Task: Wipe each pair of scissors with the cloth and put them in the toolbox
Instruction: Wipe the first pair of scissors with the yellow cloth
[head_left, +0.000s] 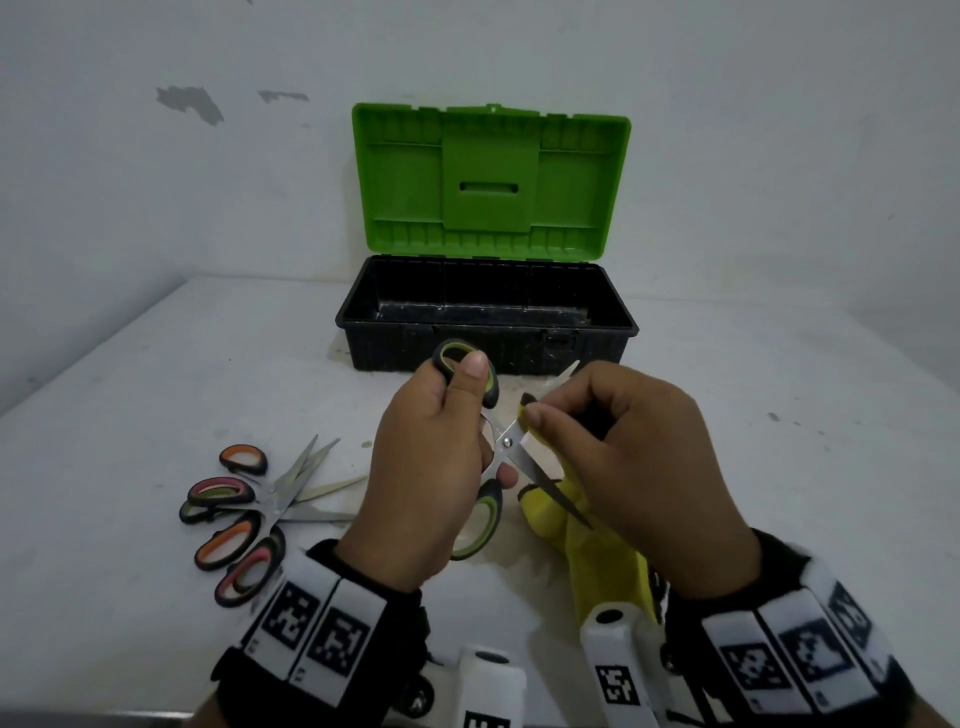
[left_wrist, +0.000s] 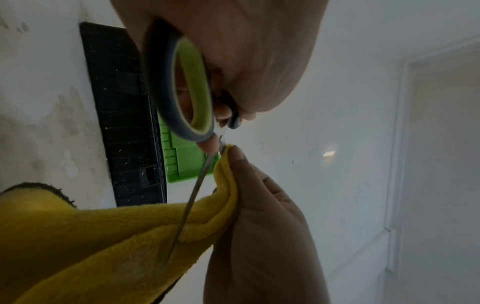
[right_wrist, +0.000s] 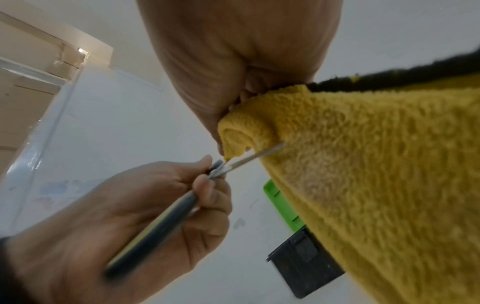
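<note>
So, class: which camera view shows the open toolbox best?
The head view: the whole toolbox shows, green lid up, black tub apparently empty. The left wrist view catches only its black front wall and a strip of lid; the right wrist view, only a corner behind the yellow cloth.

Right hand (head_left: 639, 467) hides most of the cloth (head_left: 602, 566).

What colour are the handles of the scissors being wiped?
Dark grey with lime-green lining on the held scissors; clearest in the left wrist view.
</note>
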